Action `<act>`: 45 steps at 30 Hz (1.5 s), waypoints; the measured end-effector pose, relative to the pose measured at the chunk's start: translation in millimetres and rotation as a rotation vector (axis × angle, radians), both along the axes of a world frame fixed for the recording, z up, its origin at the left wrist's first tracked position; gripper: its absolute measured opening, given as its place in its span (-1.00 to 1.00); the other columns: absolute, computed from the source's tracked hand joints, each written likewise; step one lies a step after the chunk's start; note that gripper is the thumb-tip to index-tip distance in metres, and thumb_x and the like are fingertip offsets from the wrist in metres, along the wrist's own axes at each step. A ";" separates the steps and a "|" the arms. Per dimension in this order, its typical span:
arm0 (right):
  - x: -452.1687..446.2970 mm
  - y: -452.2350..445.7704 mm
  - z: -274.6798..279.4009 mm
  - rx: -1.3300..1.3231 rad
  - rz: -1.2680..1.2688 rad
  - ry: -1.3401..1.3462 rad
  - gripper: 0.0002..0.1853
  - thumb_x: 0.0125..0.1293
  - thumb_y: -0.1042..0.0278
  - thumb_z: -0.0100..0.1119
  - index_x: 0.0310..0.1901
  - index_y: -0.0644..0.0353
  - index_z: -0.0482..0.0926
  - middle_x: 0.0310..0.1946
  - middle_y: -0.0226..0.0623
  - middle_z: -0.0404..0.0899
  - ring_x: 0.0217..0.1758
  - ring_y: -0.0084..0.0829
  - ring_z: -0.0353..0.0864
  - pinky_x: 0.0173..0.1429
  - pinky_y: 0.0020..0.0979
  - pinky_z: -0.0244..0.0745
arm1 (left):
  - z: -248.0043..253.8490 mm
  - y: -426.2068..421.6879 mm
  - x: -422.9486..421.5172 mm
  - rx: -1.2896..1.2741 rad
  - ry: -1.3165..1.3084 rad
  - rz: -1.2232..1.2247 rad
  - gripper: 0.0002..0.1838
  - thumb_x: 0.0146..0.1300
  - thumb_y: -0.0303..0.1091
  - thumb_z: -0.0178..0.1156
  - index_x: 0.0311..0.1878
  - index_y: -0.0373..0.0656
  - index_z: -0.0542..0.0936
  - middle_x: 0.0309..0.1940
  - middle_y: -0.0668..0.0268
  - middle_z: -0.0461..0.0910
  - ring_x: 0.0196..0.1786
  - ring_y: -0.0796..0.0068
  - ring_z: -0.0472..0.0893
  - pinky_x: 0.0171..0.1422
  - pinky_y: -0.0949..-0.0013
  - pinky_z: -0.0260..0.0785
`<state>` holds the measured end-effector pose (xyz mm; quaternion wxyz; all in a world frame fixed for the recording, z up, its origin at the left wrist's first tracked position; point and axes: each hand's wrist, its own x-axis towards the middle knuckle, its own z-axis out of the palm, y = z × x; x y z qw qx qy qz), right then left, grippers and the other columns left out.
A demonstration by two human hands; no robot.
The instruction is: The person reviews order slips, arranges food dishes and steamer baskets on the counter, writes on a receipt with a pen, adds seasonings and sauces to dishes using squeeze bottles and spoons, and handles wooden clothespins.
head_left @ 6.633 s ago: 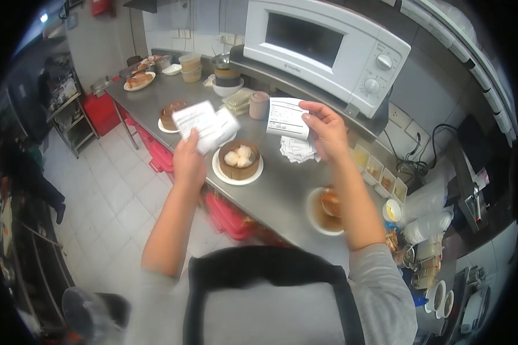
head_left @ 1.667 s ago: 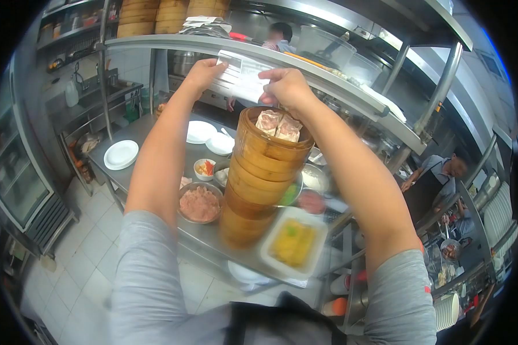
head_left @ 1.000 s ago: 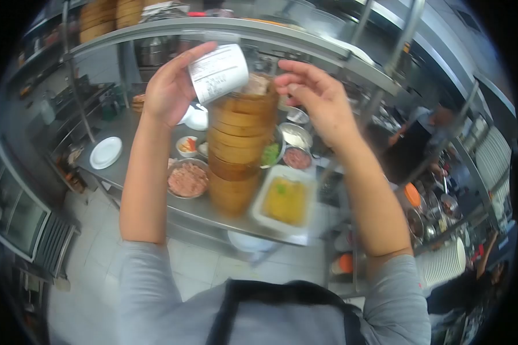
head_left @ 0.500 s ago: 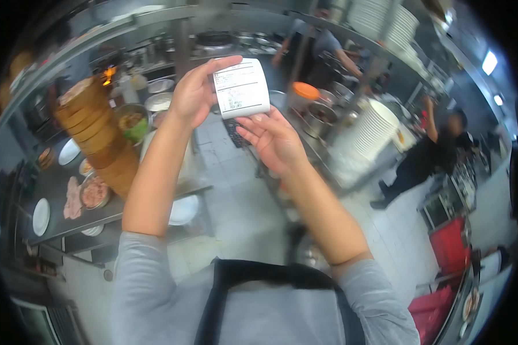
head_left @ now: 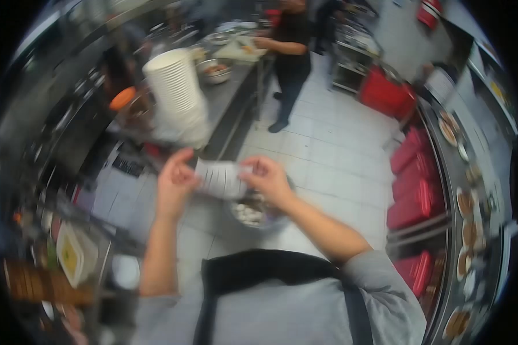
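A printed paper receipt (head_left: 217, 179) is stretched out in front of me at chest height, its print blurred by motion. My left hand (head_left: 175, 181) is closed on the paper's left edge, index finger raised. At the opposite edge, my right hand (head_left: 269, 179) pinches it between thumb and fingers. Below my right hand, partly covered by it and the receipt, is a round container (head_left: 253, 215) with whitish pieces inside.
A tall stack of white tubs (head_left: 175, 86) stands on a steel counter, near an orange lid (head_left: 122, 99). A person (head_left: 292, 57) works at a cutting board. Red bins (head_left: 411, 198) and a counter with several plates (head_left: 465, 230) line the right. Bamboo steamers (head_left: 46, 282) lie lower left.
My view has swung to the right. Both hands have come lower with the receipt, and my right hand has moved from its lower edge to its right edge.
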<state>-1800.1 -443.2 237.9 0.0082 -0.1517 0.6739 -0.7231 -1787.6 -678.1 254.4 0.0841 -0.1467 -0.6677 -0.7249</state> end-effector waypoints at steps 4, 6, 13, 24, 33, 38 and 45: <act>36.2 74.2 -50.1 -0.014 -0.198 -0.193 -0.89 0.13 0.57 0.26 -0.34 0.25 0.51 -0.52 -0.40 0.56 -0.48 -0.68 0.52 -0.41 -0.63 0.42 | -87.0 58.1 -10.9 -0.252 -0.184 0.034 -0.72 -0.03 -0.62 0.25 -0.19 -0.22 0.57 -0.48 0.47 0.49 -0.39 0.72 0.44 -0.30 0.60 0.29; 43.1 100.4 -72.5 -0.077 -0.277 -0.222 -0.88 0.13 0.56 0.27 -0.34 0.24 0.50 -0.53 -0.40 0.56 -0.51 -0.66 0.52 -0.42 -0.61 0.43 | -117.5 87.8 -20.6 -0.148 -0.324 -0.070 -0.81 -0.02 -0.63 0.25 -0.29 -0.22 0.57 -0.47 0.47 0.50 -0.41 0.72 0.43 -0.30 0.62 0.26; 18.1 207.7 -88.3 -0.336 -0.224 -0.398 -0.72 0.11 0.56 0.24 -0.11 0.28 0.51 -0.36 -0.34 0.59 -0.32 -0.54 0.57 -0.24 -0.52 0.48 | -111.8 206.0 -65.7 -0.033 -0.397 -0.196 -0.82 0.02 -0.69 0.20 -0.31 -0.24 0.52 -0.39 0.39 0.53 -0.32 0.66 0.50 -0.18 0.59 0.34; -87.3 454.6 -89.8 -0.024 -0.197 -0.166 -0.81 0.01 0.68 0.10 -0.32 0.22 0.58 -0.33 -0.33 0.54 -0.29 -0.55 0.54 -0.24 -0.49 0.48 | -135.0 437.3 -186.1 -0.169 -0.445 -0.440 -0.68 -0.12 -0.81 0.04 -0.32 -0.24 0.60 -0.32 0.26 0.62 -0.25 0.48 0.58 -0.08 0.48 0.42; -238.5 581.5 -68.9 0.320 -0.204 0.298 -0.88 0.01 0.69 0.12 -0.48 0.23 0.58 -0.37 -0.31 0.53 -0.29 -0.42 0.55 -0.24 -0.50 0.44 | -168.9 541.3 -345.1 -0.007 -0.631 -0.553 -0.84 0.01 -0.67 0.12 -0.35 -0.21 0.55 -0.34 0.26 0.60 -0.64 0.56 0.47 -0.71 0.52 0.23; -371.3 635.1 -91.7 -0.088 -0.173 -0.288 -0.85 0.07 0.66 0.17 -0.31 0.25 0.58 -0.38 -0.42 0.51 -0.36 -0.59 0.54 -0.28 -0.59 0.44 | -131.7 607.1 -463.2 -0.072 -0.477 -0.350 -0.87 0.06 -0.61 0.23 -0.29 -0.26 0.56 -0.37 0.31 0.60 -0.29 0.60 0.56 -0.22 0.53 0.43; -508.9 704.1 -52.5 0.238 -0.239 0.111 -0.88 0.08 0.62 0.21 -0.30 0.28 0.60 -0.40 -0.35 0.57 -0.30 -0.55 0.58 -0.24 -0.55 0.45 | -79.9 674.6 -602.6 -0.170 -0.359 -0.376 -0.86 0.04 -0.65 0.21 -0.30 -0.28 0.55 -0.38 0.28 0.57 -0.35 0.54 0.56 -0.27 0.51 0.42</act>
